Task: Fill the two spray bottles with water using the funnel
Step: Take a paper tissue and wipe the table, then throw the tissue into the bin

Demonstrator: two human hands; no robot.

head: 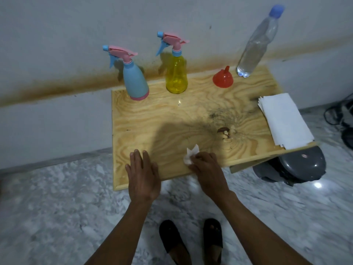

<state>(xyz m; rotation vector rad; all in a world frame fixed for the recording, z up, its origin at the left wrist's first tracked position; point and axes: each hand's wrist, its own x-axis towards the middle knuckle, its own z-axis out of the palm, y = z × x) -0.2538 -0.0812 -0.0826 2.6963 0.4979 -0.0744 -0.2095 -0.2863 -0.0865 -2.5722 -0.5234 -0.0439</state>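
Note:
A blue spray bottle [134,81] with a pink trigger head stands at the back left of the wooden table [168,119]. A yellow spray bottle [176,74] stands to its right, its head screwed on. A red funnel [223,78] rests mouth down further right. A clear water bottle [256,44] with a blue cap stands at the back right corner. My left hand [143,175] lies flat on the table's front edge, fingers apart. My right hand [206,167] presses a crumpled white tissue [191,154] onto the wood near the front edge.
A stack of white paper napkins [284,119] lies along the table's right edge. A grey round stool or bin [298,165] sits under the right corner. Black cables [342,115] lie on the marble floor at far right. A stained wall runs behind the table.

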